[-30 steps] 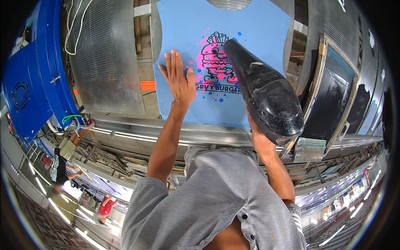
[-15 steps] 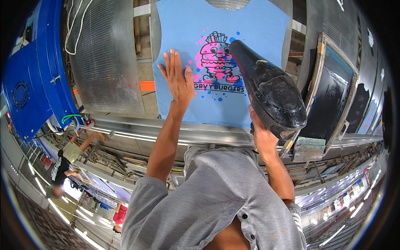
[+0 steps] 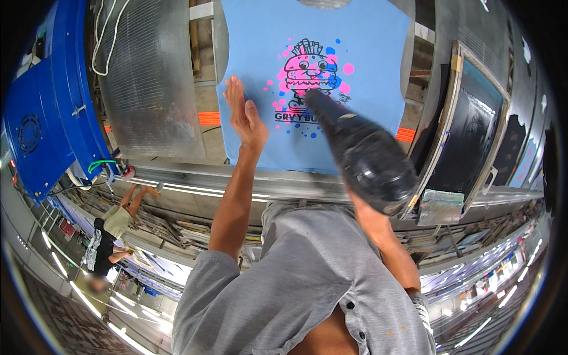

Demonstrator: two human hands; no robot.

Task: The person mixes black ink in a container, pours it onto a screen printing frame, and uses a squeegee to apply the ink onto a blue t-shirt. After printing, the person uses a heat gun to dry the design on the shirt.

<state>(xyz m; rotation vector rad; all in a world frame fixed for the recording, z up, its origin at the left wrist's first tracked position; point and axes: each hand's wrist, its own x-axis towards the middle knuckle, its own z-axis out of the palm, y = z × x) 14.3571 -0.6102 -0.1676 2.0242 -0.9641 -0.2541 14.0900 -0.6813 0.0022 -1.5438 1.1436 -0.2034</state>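
A light blue T-shirt panel (image 3: 260, 35) lies spread flat, bearing a pink, blue and black burger-figure print (image 3: 310, 71). Over the print's lower part hangs a black hair dryer (image 3: 370, 157), its narrow nozzle pointing up and left. My right hand (image 3: 370, 216) is closed below the dryer's body, which hides its handle and most of my fingers. At the shirt's left side my left hand (image 3: 245, 118) is stretched out, turned partly on edge, with nothing in it. Whether it touches the cloth I cannot tell.
A framed printing screen (image 3: 467, 130) leans at the right, with a squeegee-like block (image 3: 441, 210) at its lower end. Left of the shirt are a grey metal board (image 3: 151, 89) and a blue machine (image 3: 44, 112). Another person (image 3: 109, 239) stands farther off at the left.
The dryer has swung down and left, from the print's right edge to its lower middle. My left hand has shifted slightly left and tilted. The person at the left has moved.
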